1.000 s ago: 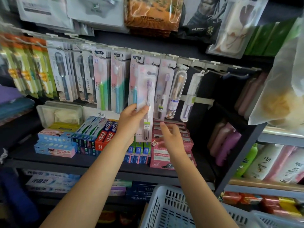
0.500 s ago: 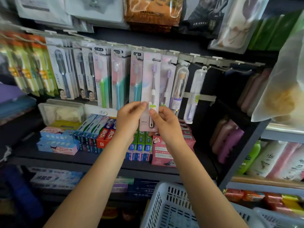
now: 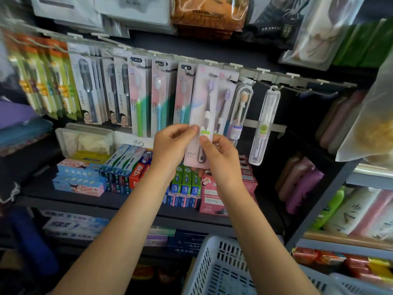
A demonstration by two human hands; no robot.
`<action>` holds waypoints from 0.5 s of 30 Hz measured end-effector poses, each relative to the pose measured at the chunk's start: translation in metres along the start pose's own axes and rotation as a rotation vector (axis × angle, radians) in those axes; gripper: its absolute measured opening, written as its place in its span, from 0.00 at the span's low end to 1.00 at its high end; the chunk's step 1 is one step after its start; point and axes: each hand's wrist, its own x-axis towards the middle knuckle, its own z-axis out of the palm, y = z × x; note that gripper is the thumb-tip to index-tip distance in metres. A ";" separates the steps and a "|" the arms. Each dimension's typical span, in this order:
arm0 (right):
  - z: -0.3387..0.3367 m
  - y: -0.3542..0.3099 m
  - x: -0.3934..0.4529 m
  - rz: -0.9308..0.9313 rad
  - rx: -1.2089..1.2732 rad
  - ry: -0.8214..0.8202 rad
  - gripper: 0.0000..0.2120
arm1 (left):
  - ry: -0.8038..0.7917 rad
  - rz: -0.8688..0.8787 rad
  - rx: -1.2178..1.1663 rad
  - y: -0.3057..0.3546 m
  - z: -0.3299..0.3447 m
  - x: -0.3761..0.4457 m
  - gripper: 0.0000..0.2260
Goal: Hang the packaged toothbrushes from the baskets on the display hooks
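Flat glossy toothbrush pack (image 3: 203,116) between fingers (image 3: 192,129)

Packed tight with hanging toothbrush packs (image 3: 140,96) left of centre. Open dark gap (image 3: 302,124) under bare hooks (image 3: 319,90) right of the clear case (image 3: 263,126).

Both arms raised; left hand (image 3: 171,145) and right hand (image 3: 221,155) pinching.

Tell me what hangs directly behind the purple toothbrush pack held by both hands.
Behind the purple toothbrush pack, a matching pack shows at its right edge. Anything further behind it is covered.
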 end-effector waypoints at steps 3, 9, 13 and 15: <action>0.001 -0.009 -0.001 0.002 0.023 -0.010 0.10 | 0.007 0.009 0.004 0.007 0.001 0.002 0.04; 0.006 -0.019 -0.007 -0.023 0.050 -0.029 0.10 | 0.034 -0.029 -0.092 0.016 -0.002 -0.001 0.06; 0.008 -0.025 -0.007 -0.036 0.094 -0.008 0.10 | 0.010 -0.043 -0.124 0.020 -0.001 0.002 0.06; 0.009 -0.027 -0.007 -0.039 0.115 -0.001 0.10 | -0.007 -0.050 -0.125 0.022 0.000 0.005 0.07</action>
